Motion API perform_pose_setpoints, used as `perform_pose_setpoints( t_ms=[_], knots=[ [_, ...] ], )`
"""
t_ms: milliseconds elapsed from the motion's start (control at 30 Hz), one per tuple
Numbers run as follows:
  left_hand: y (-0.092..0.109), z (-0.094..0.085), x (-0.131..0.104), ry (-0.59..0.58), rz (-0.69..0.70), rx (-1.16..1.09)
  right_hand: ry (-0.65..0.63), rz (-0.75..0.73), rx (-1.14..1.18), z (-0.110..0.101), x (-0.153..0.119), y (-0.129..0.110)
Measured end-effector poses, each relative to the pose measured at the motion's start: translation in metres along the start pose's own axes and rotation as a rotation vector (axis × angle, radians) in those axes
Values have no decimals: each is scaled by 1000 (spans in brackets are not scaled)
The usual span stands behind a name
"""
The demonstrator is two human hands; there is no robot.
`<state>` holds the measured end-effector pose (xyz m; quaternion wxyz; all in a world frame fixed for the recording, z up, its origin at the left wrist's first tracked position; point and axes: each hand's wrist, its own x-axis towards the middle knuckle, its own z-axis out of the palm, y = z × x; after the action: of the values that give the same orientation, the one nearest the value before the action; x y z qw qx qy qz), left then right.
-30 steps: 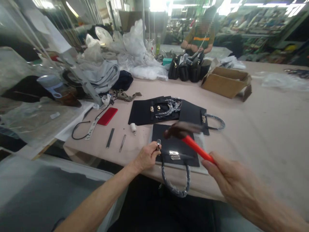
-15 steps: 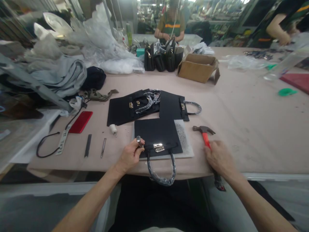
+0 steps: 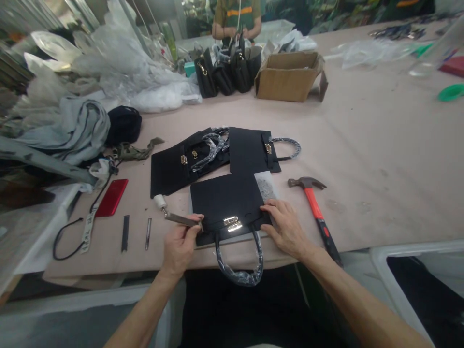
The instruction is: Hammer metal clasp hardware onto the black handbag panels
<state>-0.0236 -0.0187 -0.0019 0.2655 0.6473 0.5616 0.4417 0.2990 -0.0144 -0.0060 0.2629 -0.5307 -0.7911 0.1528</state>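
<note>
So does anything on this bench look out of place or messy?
Mostly the front edge: the black bag panel under both hands lies so that its wrapped handle dangles off the table. The hammer also pokes past the edge. Pale specks litter the mat beside the panel.

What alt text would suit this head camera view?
A person's left hand holds a metal punch beside a black bag panel, while the right hand presses on it; a red-handled hammer lies on the table.
</note>
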Motion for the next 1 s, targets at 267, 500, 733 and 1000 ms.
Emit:
perform_pose_setpoints(
  t_ms=[267,500,733,1000],
  knots=[
    [54,47,29,-75,-222,-294,15,17,43,-1,1,0],
    [68,103,40,-240,-304,-371,41,2,51,3,0,4],
    [63,108,40,-253,-199,-308,50,8,75,3,0,4],
    [66,111,43,-263,-91,-204,45,7,109,2,1,5]
  ],
)
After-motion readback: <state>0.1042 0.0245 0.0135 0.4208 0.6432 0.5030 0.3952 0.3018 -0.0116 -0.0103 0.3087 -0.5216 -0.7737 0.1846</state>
